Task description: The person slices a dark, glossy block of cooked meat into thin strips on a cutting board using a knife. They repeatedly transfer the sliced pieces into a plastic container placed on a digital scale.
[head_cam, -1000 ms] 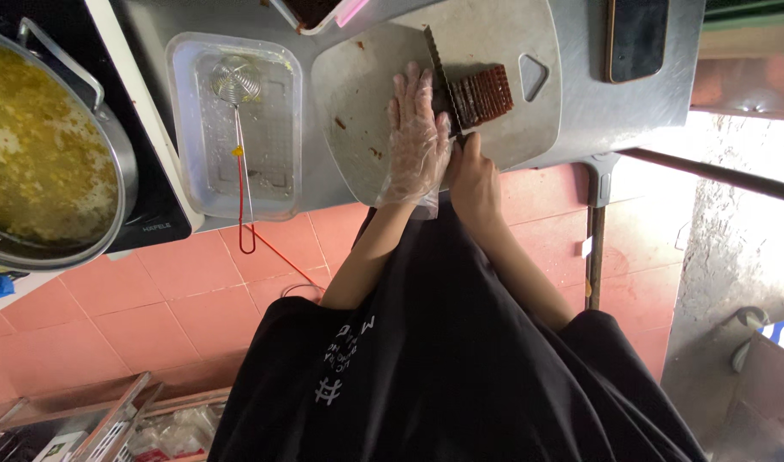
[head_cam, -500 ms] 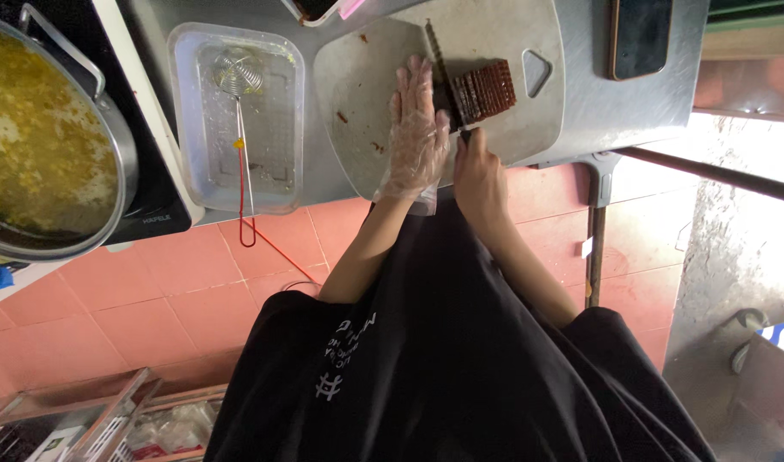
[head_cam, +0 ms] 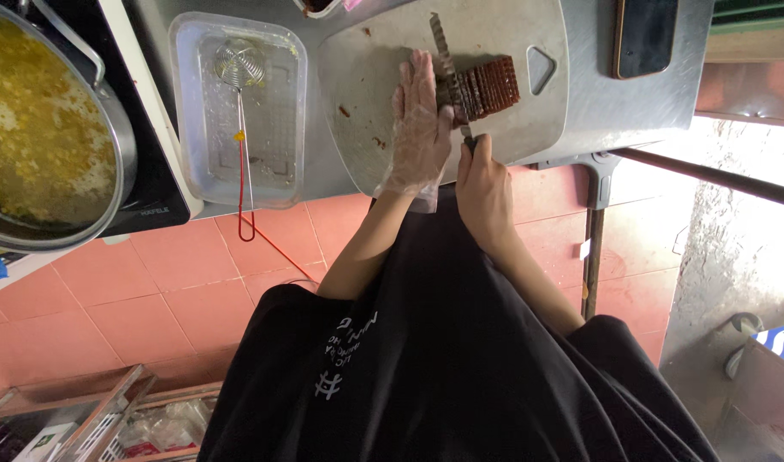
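Observation:
A dark brown ridged block of food (head_cam: 488,86) lies on a grey cutting board (head_cam: 366,77) on a steel counter. My left hand (head_cam: 420,124), in a clear plastic glove, rests flat on the board with its fingers against the block's left end. My right hand (head_cam: 483,184), bare, grips the handle of a wavy-bladed knife (head_cam: 446,64). The blade stands across the block's left part, edge down into it.
A clear plastic tray (head_cam: 195,103) left of the board holds a wire skimmer with a red handle (head_cam: 243,162). A large pot of yellow broth (head_cam: 41,137) sits far left on a cooktop. A dark phone (head_cam: 647,36) lies at the counter's right. Red floor tiles lie below.
The view has shifted slightly. Both hands stay at the block, and the knife has stayed at the block's left part.

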The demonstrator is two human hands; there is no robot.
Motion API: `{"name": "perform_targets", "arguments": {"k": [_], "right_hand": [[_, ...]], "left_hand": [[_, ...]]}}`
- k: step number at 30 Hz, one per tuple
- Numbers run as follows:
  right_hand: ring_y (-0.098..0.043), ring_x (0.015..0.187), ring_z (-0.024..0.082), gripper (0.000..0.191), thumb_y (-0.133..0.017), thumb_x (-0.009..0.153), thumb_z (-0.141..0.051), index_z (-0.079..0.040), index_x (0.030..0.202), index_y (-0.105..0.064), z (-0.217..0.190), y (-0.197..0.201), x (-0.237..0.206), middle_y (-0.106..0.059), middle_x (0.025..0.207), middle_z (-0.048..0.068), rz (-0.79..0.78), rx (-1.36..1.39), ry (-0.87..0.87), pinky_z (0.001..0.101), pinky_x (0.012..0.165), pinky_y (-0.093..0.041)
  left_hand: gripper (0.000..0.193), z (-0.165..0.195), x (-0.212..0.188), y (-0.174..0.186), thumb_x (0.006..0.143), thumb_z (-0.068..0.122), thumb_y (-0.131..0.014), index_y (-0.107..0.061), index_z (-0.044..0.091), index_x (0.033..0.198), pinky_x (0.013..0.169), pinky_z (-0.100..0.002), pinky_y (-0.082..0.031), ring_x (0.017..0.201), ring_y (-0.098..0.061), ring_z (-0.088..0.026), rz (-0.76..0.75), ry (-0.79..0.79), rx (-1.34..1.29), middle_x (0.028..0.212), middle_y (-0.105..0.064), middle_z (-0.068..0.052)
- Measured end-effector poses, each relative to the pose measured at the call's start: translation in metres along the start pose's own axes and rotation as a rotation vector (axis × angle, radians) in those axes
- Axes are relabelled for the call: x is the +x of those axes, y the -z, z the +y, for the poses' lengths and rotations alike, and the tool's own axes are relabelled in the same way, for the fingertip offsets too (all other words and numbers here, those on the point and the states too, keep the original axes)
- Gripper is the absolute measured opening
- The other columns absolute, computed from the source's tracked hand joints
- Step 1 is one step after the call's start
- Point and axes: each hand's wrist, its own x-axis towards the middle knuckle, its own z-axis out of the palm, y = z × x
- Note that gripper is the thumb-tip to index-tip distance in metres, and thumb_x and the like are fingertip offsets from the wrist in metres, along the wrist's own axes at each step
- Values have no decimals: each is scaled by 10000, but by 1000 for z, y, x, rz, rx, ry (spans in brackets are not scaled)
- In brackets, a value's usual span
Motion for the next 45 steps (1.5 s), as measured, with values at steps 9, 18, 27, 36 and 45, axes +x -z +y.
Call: {"name": "perform_targets", "arguments": {"k": [9,18,27,36,45], "right_hand": [[-644,617,505,176,-539,1084,-113,37,1065,-449,-6,-3,5,-629,673,297,-18,12,-21,571,511,-499],[-637,624,510,191,-543,1079,-131,41,1073,-461,-12,-4,9,-638,686,301,21,-24,22,582,526,-487],[-637,627,514,192,-522,1100,-136,32,1046,-445,-17,-4,9,-633,688,305,22,-4,6,582,522,-490],[-623,613,521,195,-505,1095,-123,57,1098,-432,-24,-2,16,-614,669,324,-40,122,-57,579,501,-472],[-619,635,517,154,-506,1095,-83,43,1066,-423,-27,9,5,-606,681,314,3,123,-18,573,491,-441]], "left_hand": [[751,-6,-1,-2,1106,358,-337,24,32,1679,1343,-573,-56,1646,4,-423,-28,-13,-34,1771,-17,-174],[698,-16,10,-18,1132,361,-273,7,41,1686,1349,-591,-36,1655,17,-446,-8,55,-114,1778,-6,-183],[859,-32,9,-33,1056,667,36,59,85,1687,1324,-618,78,1651,126,-420,39,-7,-225,1775,86,-172],[810,-17,12,-28,1089,603,-44,57,54,1676,1313,-609,64,1635,126,-404,39,88,-224,1762,69,-199],[479,23,-5,16,1015,247,-611,-549,22,1433,846,-414,-587,948,-746,-332,62,381,-86,1136,-718,-211]]}}
